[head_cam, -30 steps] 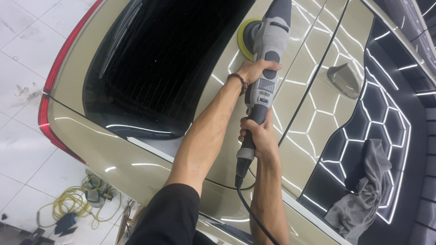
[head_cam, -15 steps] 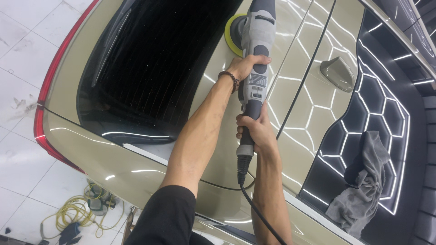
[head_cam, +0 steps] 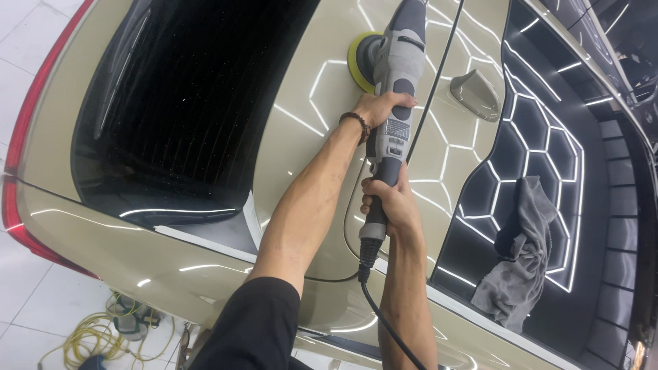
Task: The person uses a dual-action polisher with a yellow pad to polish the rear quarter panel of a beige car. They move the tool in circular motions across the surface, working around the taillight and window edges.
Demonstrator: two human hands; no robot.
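Observation:
A grey electric polisher (head_cam: 395,82) with a yellow-green pad (head_cam: 358,60) rests flat on the beige roof of a car (head_cam: 308,103). My left hand (head_cam: 381,108), with a dark bead bracelet on the wrist, grips the middle of the tool body. My right hand (head_cam: 388,199) is wrapped around the rear handle, just above where the black power cord (head_cam: 384,318) leaves it. The pad sits beside the dark rear window (head_cam: 185,103).
A grey cloth (head_cam: 517,260) lies crumpled on the black glass roof panel (head_cam: 528,130). A shark-fin antenna (head_cam: 476,92) stands right of the polisher. A coiled yellow cable (head_cam: 82,339) lies on the white tiled floor at lower left. A red tail light (head_cam: 17,205) edges the car.
The polisher and both hands have slid leftward across the roof, toward the rear window side. The cloth has not moved on the glass.

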